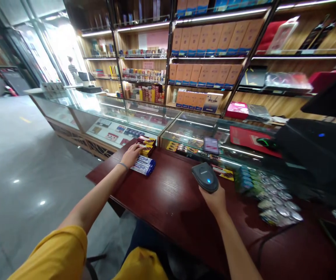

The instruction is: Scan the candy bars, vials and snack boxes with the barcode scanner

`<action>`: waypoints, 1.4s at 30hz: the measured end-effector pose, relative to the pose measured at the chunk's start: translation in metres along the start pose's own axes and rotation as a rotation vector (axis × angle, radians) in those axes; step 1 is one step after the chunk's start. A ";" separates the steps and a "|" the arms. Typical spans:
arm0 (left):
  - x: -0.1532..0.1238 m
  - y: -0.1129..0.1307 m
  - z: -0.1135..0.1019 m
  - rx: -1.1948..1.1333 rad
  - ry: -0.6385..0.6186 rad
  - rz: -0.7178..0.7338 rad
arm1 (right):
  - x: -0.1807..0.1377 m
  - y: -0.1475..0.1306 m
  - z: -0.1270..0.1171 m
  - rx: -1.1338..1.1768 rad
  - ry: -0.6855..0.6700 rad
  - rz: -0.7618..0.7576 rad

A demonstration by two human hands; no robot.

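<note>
My right hand point(217, 198) is closed round the handle of a dark barcode scanner point(205, 177), whose blue light glows on top. The scanner is held above the dark red wooden table point(168, 190). At the table's far left, my left hand point(131, 155) lies with fingers stretched over the edge of a stack of yellow-and-brown snack packs point(148, 146). Blue-and-white wrapped bars point(144, 165) lie just in front of that stack, close to the same hand. Beyond the scanner, another yellow-and-brown pack point(224, 173) lies near the glass.
Several cans point(279, 202) and small green-and-blue packs point(245, 179) crowd the table's right. A black monitor-like device point(310, 144) rises behind them. The glass display counter point(121, 116) borders the far side, below shelves of orange boxes point(214, 37). A person point(72, 68) stands far left.
</note>
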State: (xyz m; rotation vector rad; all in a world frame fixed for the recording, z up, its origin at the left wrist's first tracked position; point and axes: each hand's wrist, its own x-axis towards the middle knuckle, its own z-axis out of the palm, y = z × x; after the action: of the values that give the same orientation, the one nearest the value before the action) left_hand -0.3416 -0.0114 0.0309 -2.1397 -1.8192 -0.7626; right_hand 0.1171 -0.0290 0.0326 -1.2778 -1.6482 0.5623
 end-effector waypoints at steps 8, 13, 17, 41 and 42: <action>0.015 0.004 0.001 0.045 -0.107 0.072 | -0.008 0.007 -0.003 -0.003 0.012 0.034; 0.020 0.000 0.002 0.095 -0.066 0.047 | -0.009 0.014 -0.004 -0.003 0.038 0.001; 0.020 0.001 -0.009 0.020 -0.025 0.063 | -0.010 0.020 -0.006 -0.011 0.053 -0.035; 0.065 0.263 0.108 -2.062 0.415 -0.911 | -0.007 -0.005 -0.041 -0.130 0.075 -0.048; 0.064 0.261 0.111 -2.068 0.416 -0.926 | -0.008 -0.008 -0.042 -0.161 0.036 -0.049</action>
State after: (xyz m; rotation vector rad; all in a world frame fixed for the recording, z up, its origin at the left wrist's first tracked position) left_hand -0.0569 0.0445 0.0118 -0.6187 -1.4770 -3.9845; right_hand 0.1498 -0.0463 0.0544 -1.3518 -1.7175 0.3807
